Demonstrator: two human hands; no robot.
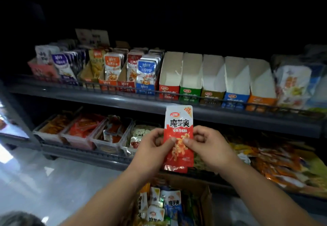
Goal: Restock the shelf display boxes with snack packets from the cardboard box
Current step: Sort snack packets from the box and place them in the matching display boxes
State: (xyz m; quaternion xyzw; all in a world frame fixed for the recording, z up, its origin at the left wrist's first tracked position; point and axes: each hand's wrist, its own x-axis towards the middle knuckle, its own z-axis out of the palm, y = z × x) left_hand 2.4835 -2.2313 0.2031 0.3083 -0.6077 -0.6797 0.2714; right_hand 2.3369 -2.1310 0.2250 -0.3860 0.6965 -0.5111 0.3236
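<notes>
Holding a red snack packet [178, 137] upright in front of the shelves, both hands pinch it at mid-height: the left hand [152, 147] has its thumb on the packet's front left and its fingers curled behind, and the right hand [210, 147] mirrors that on the right side. The packet hangs just below the upper shelf edge [123, 100], under a row of empty display boxes, the red display box [169, 82] being nearest above it. Below the forearms sits the open cardboard box [206, 201], with more packets inside.

Judging by its look, the packet is light, thin and limp, a glossy foil pouch that could slide between dry fingers and buckle if pushed from the bottom. Gripping the flat side seams or the sealed top edge should keep it straight as it goes down into the narrow box, colour matched to the red one.
</notes>
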